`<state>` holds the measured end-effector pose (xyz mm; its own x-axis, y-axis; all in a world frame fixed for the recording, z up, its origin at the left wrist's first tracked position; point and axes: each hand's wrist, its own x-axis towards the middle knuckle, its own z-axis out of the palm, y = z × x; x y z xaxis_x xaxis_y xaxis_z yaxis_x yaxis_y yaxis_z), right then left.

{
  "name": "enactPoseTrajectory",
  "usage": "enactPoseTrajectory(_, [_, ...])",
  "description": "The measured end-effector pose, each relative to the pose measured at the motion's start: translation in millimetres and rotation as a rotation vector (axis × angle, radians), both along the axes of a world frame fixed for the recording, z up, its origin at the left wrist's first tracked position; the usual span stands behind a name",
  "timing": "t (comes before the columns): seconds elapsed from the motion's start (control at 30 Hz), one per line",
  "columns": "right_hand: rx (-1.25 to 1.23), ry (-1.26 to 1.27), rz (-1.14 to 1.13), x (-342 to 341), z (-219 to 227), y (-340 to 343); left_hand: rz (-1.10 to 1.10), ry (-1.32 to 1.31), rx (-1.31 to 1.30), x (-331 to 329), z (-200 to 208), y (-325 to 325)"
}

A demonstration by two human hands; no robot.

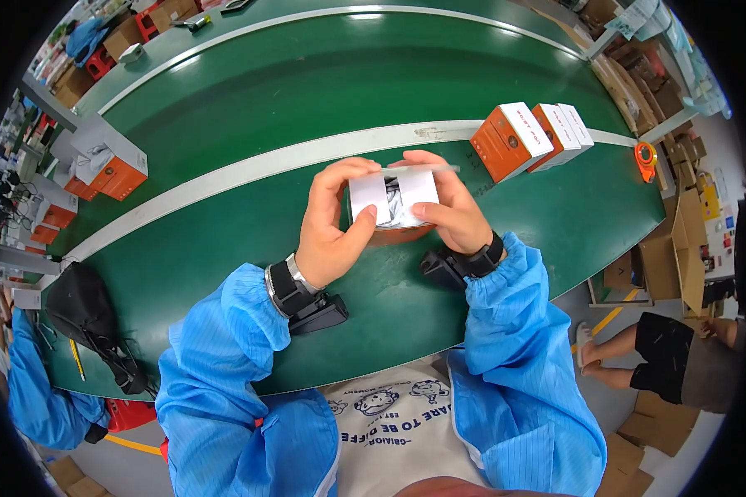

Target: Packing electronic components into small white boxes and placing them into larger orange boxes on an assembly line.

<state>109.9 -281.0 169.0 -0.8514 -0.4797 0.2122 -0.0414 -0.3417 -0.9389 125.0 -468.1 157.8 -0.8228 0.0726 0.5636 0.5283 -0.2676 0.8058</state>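
Two bare hands close around one small orange-and-white carton [392, 203] held just above the green conveyor belt [323, 91]: the left hand [330, 224] clasps its near-left side with the thumb pressed up against the white flaps, while the right hand [449, 207] grips the right side, thumb laid across a flap. Both top flaps stand open, and grey contents show between them, so the packing looks well along, with the closing of the carton judged still to be done. Both wrists carry dark bands with black units strapped below blue sleeves. Three closed orange-and-white boxes [532, 137] stand in a row, touching, to the right across the pale divider strip [249, 170]. One orange tape dispenser [646, 157] lies beyond them near the belt's edge. One black bag [83, 311] rests at the near left, and one open box [108, 157] sits farther up that side.
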Motion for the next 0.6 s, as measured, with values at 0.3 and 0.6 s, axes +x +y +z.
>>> enactPoseTrajectory(0.3, [0.342,0.590,-0.090,5,13,6,-0.004,0.455,-0.424,-8,8,-23])
enactPoseTrajectory(0.6, [0.526,0.796,-0.210,17,22,-2,-0.007,0.409,-0.310,-2,1,-30])
